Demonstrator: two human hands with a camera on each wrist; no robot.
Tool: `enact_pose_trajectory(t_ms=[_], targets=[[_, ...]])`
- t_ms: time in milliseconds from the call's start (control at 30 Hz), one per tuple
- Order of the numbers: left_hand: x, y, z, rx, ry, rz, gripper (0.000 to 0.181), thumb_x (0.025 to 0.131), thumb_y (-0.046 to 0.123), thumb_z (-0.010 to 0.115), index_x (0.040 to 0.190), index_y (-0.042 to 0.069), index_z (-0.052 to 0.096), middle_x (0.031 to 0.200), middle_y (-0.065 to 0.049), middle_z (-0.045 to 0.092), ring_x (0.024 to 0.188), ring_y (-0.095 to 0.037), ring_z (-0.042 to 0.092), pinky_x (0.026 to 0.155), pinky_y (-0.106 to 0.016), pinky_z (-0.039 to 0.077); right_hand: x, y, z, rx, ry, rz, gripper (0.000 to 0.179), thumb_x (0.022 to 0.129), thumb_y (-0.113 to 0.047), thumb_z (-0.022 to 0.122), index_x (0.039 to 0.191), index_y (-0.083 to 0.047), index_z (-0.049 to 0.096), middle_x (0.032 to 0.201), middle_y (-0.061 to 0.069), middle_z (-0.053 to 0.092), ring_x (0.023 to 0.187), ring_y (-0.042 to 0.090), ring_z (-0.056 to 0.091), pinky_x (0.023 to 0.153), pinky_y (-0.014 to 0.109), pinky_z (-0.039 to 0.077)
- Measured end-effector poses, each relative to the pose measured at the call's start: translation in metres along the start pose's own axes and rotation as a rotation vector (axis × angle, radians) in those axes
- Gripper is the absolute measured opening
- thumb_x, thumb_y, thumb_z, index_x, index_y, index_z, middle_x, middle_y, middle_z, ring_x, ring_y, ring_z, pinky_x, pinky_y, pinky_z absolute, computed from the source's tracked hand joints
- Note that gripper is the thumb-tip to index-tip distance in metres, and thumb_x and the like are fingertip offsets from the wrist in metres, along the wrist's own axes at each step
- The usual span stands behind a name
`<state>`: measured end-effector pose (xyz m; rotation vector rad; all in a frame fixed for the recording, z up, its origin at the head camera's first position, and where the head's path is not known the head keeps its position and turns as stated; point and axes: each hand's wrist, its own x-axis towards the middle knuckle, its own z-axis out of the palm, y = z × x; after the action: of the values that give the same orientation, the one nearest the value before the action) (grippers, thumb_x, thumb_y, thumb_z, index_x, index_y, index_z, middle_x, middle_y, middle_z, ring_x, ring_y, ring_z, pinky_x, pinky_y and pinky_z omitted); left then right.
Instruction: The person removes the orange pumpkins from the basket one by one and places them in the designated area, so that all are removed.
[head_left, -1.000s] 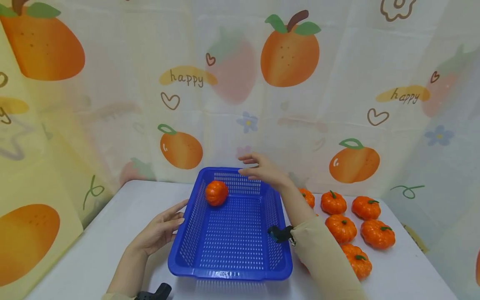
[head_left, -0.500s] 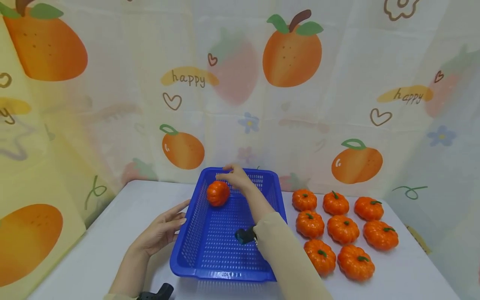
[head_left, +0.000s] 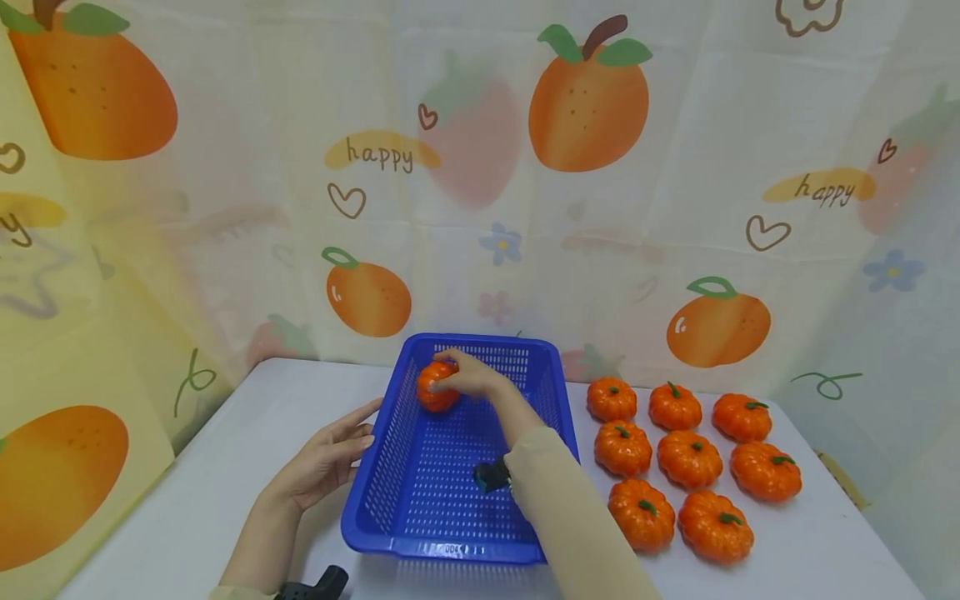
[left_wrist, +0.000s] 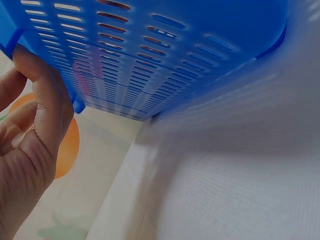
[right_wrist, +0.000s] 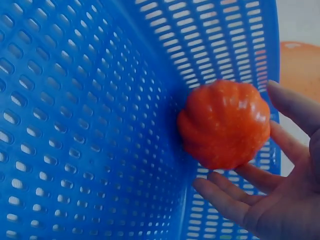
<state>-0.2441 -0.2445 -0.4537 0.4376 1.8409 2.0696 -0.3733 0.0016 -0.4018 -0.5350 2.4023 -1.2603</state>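
A blue plastic basket (head_left: 450, 548) with slotted walls stands on the white table. Inside, at its far left corner, sits an orange toy pumpkin (head_left: 432, 394). My right hand (head_left: 478, 379) reaches into the basket and holds this pumpkin, thumb on the near side and fingers toward the back. The right wrist view shows the fingers (right_wrist: 255, 177) spread about the pumpkin (right_wrist: 225, 125) near the slotted wall. My left hand (head_left: 326, 458) is at the basket's left side, fingers loosely extended. In the left wrist view a fingertip of the left hand (left_wrist: 37, 120) touches the basket rim.
Several more orange pumpkins (head_left: 688, 458) with green stems stand in rows on the table (head_left: 817, 550), right of the basket. A fruit-printed cloth (head_left: 247, 167) hangs behind the table. Dark wrist cameras (head_left: 491, 475) are worn on both wrists.
My right hand has moved left from above the basket's back right rim, down into the basket, and taken hold of the pumpkin there. The left hand has stayed by the basket's side.
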Motion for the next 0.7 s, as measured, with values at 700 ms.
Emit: enact_pose_trajectory(t_ms=[700], targets=[[0.001,0.0,0.0,-0.01,0.003,-0.005,0.065,0.104,0.01,0.042,0.159,0.009,0.008,0.115,0.001,0.059,0.099,-0.007,0.068,0.083,-0.025,0.059,-0.003,0.004,-0.021,0.22,-0.03,0.022,0.063,0.075,-0.012,0.077,0.134,-0.004,0.055,0.133,0.017,0.057,0.11,0.028,0.061,0.097,0.043,0.056]])
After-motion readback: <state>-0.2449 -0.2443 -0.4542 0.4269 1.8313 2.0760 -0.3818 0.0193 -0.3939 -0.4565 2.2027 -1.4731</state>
